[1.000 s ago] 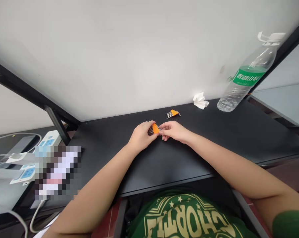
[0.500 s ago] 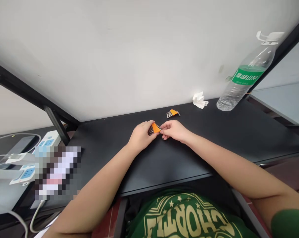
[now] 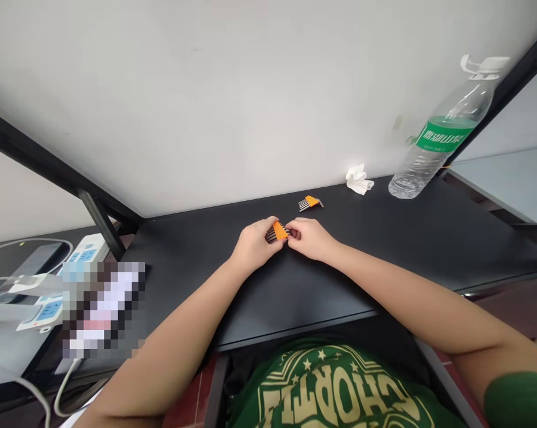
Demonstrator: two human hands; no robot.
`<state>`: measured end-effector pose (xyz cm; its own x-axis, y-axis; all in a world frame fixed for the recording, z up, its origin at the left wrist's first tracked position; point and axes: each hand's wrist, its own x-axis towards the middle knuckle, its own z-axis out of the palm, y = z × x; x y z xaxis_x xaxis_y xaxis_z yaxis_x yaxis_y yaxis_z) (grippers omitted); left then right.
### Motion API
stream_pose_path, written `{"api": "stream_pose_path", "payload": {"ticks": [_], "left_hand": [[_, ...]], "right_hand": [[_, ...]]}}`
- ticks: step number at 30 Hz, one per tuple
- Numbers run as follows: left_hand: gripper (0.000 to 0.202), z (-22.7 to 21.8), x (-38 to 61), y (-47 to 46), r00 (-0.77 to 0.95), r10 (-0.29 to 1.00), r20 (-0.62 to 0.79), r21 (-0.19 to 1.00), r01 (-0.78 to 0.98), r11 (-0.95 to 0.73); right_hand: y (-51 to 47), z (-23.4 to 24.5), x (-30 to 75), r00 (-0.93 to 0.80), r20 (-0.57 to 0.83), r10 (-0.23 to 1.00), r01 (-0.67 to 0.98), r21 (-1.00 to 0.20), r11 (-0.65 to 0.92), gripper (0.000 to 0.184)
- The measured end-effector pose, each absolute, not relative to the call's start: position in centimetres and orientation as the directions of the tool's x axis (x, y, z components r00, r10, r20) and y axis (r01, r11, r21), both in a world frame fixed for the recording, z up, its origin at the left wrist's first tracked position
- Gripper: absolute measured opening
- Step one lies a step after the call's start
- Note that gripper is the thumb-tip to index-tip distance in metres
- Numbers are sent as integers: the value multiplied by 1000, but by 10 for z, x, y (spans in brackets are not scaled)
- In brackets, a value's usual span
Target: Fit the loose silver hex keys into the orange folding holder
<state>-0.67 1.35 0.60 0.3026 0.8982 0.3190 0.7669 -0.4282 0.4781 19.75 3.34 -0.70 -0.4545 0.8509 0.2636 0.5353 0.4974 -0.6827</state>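
A small hex key set in an orange holder (image 3: pixel 277 231) is held just above the black table (image 3: pixel 384 249), near its middle. My left hand (image 3: pixel 253 246) is closed around the holder from the left. My right hand (image 3: pixel 309 238) meets it from the right, fingertips pinched on the metal key ends that stick out of the holder. A second hex key set in an orange holder (image 3: pixel 309 203) lies on the table a little behind and to the right of my hands, touched by neither.
A crumpled white tissue (image 3: pixel 358 180) and a plastic water bottle with a green label (image 3: pixel 438 139) stand at the back right by the white wall. White power strips with cables (image 3: pixel 50 300) lie at the left. Black frame bars (image 3: pixel 99 223) rise at both sides.
My right hand has slid slightly left, closer against the orange holder, with its fingers more curled. The left hand and the set have barely moved.
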Motion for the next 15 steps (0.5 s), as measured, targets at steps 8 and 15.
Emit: {"api": "stream_pose_path", "payload": {"ticks": [8,15], "left_hand": [[28,13,-8,11,341,905,253,604,675,-424],[24,13,-7,11,306,914,268,615,676,-406]], "right_hand": [[36,-6,206,-475,325,818,511,-655,556,9],[34,-4,201,-398,362,843,588,-605,537,10]]}}
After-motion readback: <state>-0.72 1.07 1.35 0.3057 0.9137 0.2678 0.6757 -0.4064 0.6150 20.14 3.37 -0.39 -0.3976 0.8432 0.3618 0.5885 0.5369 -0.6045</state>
